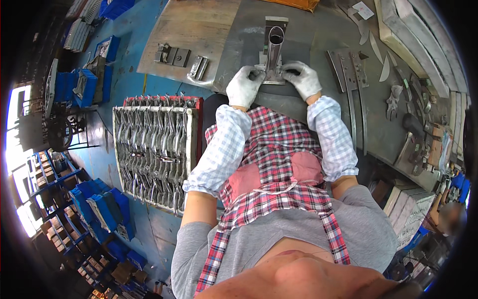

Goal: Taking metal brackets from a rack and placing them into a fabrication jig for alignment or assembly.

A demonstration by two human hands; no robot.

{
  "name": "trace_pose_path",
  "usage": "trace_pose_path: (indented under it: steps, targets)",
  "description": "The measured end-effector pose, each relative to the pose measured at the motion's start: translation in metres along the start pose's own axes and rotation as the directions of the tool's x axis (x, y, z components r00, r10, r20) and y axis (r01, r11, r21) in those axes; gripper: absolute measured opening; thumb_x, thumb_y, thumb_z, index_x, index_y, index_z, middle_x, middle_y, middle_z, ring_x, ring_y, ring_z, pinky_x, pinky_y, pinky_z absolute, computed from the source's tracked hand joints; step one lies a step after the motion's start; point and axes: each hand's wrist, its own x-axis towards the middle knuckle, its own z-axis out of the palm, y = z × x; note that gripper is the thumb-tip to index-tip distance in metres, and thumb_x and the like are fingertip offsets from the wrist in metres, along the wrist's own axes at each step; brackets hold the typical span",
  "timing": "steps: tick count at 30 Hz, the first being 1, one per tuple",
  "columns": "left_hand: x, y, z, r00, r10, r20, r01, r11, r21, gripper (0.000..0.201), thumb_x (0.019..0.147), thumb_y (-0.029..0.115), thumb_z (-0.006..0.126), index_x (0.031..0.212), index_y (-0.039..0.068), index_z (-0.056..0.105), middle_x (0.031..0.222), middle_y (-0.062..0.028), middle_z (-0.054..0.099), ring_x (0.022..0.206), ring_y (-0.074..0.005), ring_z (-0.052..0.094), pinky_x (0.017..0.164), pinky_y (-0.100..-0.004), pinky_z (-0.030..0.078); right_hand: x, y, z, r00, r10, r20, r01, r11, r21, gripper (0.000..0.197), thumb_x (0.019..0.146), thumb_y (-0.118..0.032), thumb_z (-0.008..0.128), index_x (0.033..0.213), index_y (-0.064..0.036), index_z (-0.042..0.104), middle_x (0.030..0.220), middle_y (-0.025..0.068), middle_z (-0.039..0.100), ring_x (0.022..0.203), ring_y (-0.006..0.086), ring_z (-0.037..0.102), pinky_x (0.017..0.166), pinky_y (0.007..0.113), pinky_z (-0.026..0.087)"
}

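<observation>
A metal fixture (275,65) stands at the table's front edge, with a shiny round tube (276,36) rising from it. White gloves cover both hands. My left hand (246,85) is at the left of the fixture's base, its fingers bent together by a small metal edge. At the other side, my right hand (303,79) has its thumb and fingers curled in close to the base. What lies between the fingertips of either hand is too small to make out. Left of the fixture lie a small metal clamp block (198,68) and a longer steel block (172,56).
At my left stands a rack (153,149) hung with many bent metal parts. Long steel bars (354,99) lie on the table to the right, near a crumpled glove (394,101) and flat metal offcuts (384,69). Blue bins (102,209) stand on the floor at left.
</observation>
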Motion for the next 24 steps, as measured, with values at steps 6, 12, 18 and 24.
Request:
trace_pose_path:
  steps: [6, 12, 18, 24]
  targets:
    - [0.002, -0.008, 0.003, 0.996, 0.090, -0.019, -0.090, 0.996, 0.023, 0.032, 0.081, 0.032, 0.070, 0.099, 0.007, 0.066, 0.083, -0.0087, 0.068, 0.073, -0.0201, 0.065, 0.068, -0.0303, 0.051, 0.033, -0.051, 0.007, 0.959, -0.145, 0.244, 0.268, 0.749, -0.606, 0.020, 0.077, -0.023, 0.068, 0.096, -0.0239, 0.071, 0.089, 0.0006, 0.067, 0.075, 0.0184, 0.065, 0.065, 0.031, 0.053]
    - [-0.016, -0.047, 0.000, 0.963, -0.267, 0.016, 0.230, 0.796, -0.560, 0.026, 0.090, 0.022, 0.063, 0.105, 0.001, 0.065, 0.082, -0.0057, 0.067, 0.064, -0.0089, 0.060, 0.057, -0.0218, 0.048, 0.011, -0.047, -0.017, 0.897, -0.377, 0.230, 0.441, 0.738, -0.511, 0.015, 0.074, -0.026, 0.070, 0.089, -0.0251, 0.072, 0.088, -0.0019, 0.067, 0.071, 0.0153, 0.065, 0.055, 0.028, 0.053]
    - [-0.024, -0.025, -0.002, 0.978, -0.209, 0.016, 0.196, 0.886, -0.419, 0.026, 0.086, 0.022, 0.064, 0.103, 0.003, 0.067, 0.085, -0.0122, 0.070, 0.076, -0.0167, 0.067, 0.072, -0.0265, 0.051, 0.027, -0.056, 0.013, 0.969, -0.190, 0.161, 0.247, 0.656, -0.713, 0.011, 0.080, -0.031, 0.066, 0.087, -0.0267, 0.073, 0.088, -0.0017, 0.063, 0.069, 0.0199, 0.064, 0.062, 0.034, 0.054]
    - [-0.007, -0.029, -0.001, 0.990, -0.099, -0.102, 0.050, 0.917, -0.396, 0.024, 0.086, 0.016, 0.064, 0.105, 0.001, 0.067, 0.083, -0.0068, 0.069, 0.074, -0.0088, 0.062, 0.068, -0.0225, 0.049, 0.033, -0.059, 0.015, 0.982, -0.070, 0.175, 0.176, 0.673, -0.718, 0.019, 0.083, -0.031, 0.064, 0.091, -0.0158, 0.071, 0.087, 0.0076, 0.065, 0.075, 0.0278, 0.066, 0.069, 0.038, 0.054]
